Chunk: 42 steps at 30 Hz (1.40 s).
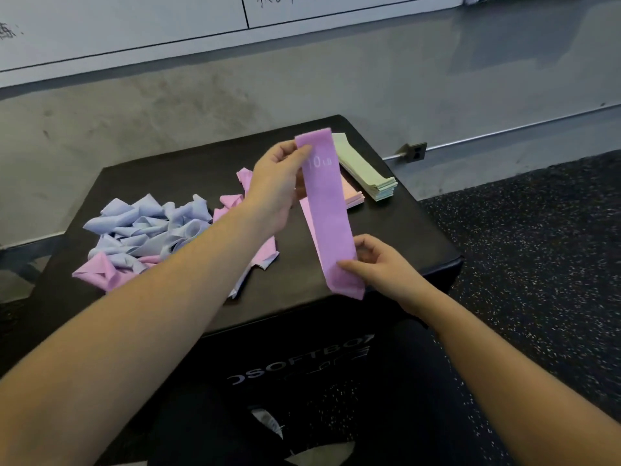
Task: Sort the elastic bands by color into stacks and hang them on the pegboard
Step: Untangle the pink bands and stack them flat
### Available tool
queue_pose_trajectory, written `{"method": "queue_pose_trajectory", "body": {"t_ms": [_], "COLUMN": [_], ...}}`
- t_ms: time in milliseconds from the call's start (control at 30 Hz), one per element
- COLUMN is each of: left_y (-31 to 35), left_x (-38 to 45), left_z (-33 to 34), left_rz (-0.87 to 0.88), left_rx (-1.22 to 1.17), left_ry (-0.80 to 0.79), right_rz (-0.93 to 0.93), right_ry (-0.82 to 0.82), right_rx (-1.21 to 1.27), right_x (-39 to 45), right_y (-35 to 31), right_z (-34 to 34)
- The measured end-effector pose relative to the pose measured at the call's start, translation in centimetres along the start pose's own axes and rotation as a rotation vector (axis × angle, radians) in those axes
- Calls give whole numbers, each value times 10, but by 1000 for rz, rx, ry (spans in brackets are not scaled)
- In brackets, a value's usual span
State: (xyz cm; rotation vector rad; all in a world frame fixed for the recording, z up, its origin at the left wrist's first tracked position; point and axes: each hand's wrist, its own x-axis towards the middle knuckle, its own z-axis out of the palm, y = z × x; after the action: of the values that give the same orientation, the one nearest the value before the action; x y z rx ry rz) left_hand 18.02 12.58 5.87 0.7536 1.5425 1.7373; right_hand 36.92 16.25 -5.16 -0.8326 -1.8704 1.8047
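Above the black box (386, 243), we are holding a purple band (327, 210) stretched flat, our left hand (275, 183) pinching its top end and our right hand (379, 260) pinching its bottom. To stack it well, we are probably best keeping it taut and square (edges aligned) before laying it on the pink stack (353, 193) beside the green stack (366, 173), well apart from the unsorted pile (144, 233).

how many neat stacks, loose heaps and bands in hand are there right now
Neat stacks: 2, the green stack and the pink stack
Loose heaps: 1, the mixed blue and purple heap
Bands in hand: 1, the purple band held by the left hand and right hand
Total: 4
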Motion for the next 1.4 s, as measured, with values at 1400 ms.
{"method": "queue_pose_trajectory", "body": {"t_ms": [1400], "left_y": [-143], "left_x": [180], "left_z": [-25], "left_rz": [-257], "left_rx": [628], "left_ry": [176], "right_rz": [-121], "right_ry": [-222], "right_rx": [-681], "right_x": [60], "right_y": [57], "right_z": [-38]}}
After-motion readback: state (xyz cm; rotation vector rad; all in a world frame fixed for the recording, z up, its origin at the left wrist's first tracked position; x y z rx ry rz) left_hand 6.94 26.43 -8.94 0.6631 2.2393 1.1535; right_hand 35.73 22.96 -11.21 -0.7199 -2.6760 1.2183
